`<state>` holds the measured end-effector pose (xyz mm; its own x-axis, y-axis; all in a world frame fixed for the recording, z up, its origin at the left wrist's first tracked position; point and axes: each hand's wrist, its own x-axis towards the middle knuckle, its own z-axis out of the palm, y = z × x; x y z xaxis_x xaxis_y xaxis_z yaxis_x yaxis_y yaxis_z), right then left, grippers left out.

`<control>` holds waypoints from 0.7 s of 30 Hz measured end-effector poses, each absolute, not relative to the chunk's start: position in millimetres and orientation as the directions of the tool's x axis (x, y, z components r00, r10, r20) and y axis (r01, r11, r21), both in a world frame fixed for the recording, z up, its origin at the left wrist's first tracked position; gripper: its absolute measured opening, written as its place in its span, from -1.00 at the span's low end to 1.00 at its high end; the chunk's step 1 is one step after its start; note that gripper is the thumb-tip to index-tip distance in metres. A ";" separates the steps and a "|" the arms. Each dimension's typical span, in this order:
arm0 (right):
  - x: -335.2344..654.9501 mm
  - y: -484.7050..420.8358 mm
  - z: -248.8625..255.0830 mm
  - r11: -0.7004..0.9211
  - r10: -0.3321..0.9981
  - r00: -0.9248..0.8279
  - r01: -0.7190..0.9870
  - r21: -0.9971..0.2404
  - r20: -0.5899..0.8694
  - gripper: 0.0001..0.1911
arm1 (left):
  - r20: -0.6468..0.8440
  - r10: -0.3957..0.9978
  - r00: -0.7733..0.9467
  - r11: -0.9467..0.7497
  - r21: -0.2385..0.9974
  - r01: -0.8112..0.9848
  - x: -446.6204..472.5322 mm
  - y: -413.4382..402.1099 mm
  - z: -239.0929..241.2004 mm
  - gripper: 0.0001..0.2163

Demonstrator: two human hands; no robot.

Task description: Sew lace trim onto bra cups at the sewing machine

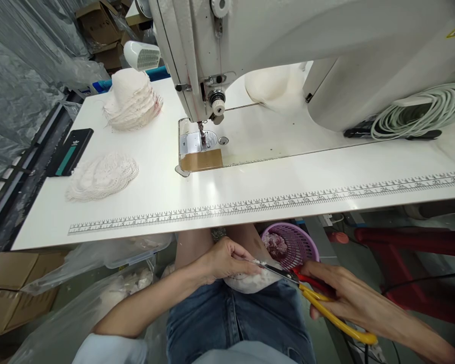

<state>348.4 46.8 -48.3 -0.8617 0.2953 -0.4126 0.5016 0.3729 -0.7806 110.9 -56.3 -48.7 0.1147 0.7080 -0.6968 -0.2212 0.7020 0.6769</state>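
My left hand [223,259] is closed on a small white fabric piece [250,279] held over my lap, below the table's front edge. My right hand [349,298] grips red-and-yellow scissors [318,298], and their blades reach the top edge of the fabric piece next to my left fingers. Both hands are above my blue jeans. On the white sewing table [250,187], a stack of white lace pieces [131,101] stands at the back left. A flatter pile of lace pieces [102,177] lies nearer the front left.
A white sewing machine [288,45] fills the table's middle and right, needle [201,132] over the plate. A coiled white cable [420,111] lies at right. A black phone [70,151] rests at the left edge. A purple basket [293,245] sits under the table, beside a red stool [413,253].
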 end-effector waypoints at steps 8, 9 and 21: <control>354.5 47.0 -54.5 0.409 0.295 -0.826 0.564 -0.718 -0.481 -0.77 | -0.693 0.708 0.139 0.706 0.682 -0.191 111.2 -54.2 -49.2 -0.73; 354.8 47.1 -54.9 0.405 0.291 -0.821 0.571 -0.714 -0.491 -0.77 | -0.693 0.707 0.140 0.706 0.684 -0.183 111.3 -53.9 -49.1 -0.73; 356.6 45.4 -62.5 0.354 0.244 -0.845 0.535 -0.767 -0.476 -0.85 | -0.699 0.701 0.139 0.712 0.683 -0.161 116.7 -50.0 -45.8 -0.68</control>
<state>356.6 45.4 -62.5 -0.8449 0.2441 -0.4760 0.5346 0.3544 -0.7672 116.7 -50.0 -45.8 0.1387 0.7015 -0.6991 -0.1605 0.7125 0.6831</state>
